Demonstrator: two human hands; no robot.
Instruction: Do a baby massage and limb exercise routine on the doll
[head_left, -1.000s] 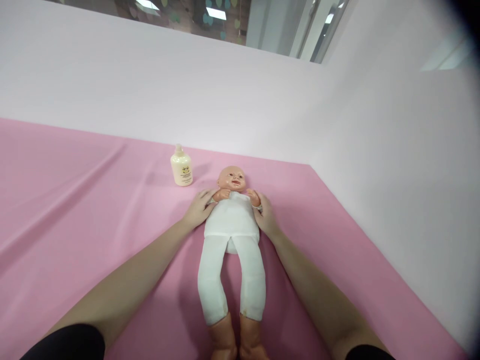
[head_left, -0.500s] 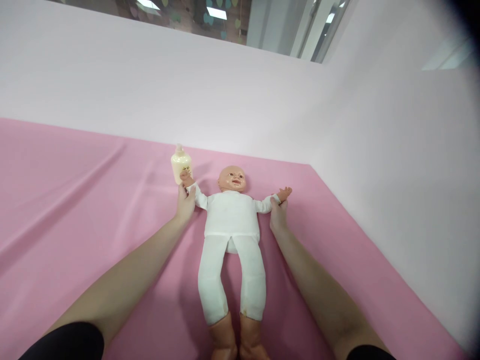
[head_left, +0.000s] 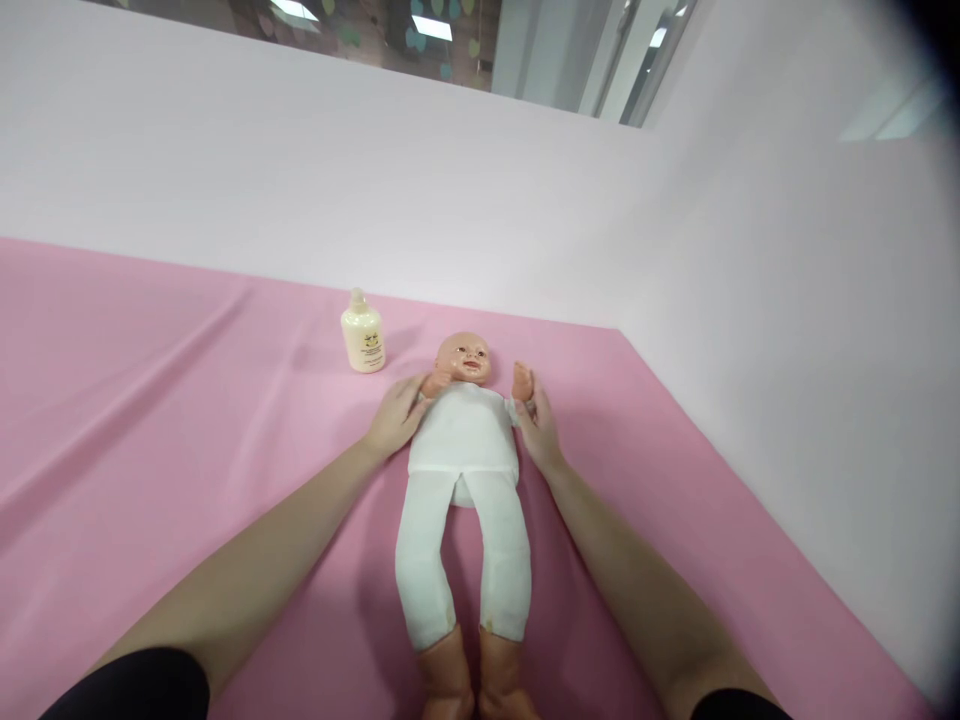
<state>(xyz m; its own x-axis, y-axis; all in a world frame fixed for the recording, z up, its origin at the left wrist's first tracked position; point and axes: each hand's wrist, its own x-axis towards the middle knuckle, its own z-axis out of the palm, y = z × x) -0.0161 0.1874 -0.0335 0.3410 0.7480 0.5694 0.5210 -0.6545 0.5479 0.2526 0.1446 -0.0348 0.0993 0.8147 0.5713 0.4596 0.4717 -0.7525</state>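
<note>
A baby doll (head_left: pixel 465 440) in a white suit lies on its back on a pink sheet (head_left: pixel 150 420), head away from me, bare feet near the bottom edge. My left hand (head_left: pixel 394 415) grips the doll's arm on the left, folded in toward its chin. My right hand (head_left: pixel 538 425) grips the other arm, bent upward beside the head. A cream lotion bottle (head_left: pixel 363 333) stands upright just left of the doll's head, apart from both hands.
The pink sheet ends at a white wall (head_left: pixel 450 200) behind and a white wall (head_left: pixel 810 350) on the right. Windows run along the top edge.
The doll's arms went from folded on the chest to spread wide, then back inward; my hands moved out and in with them.
</note>
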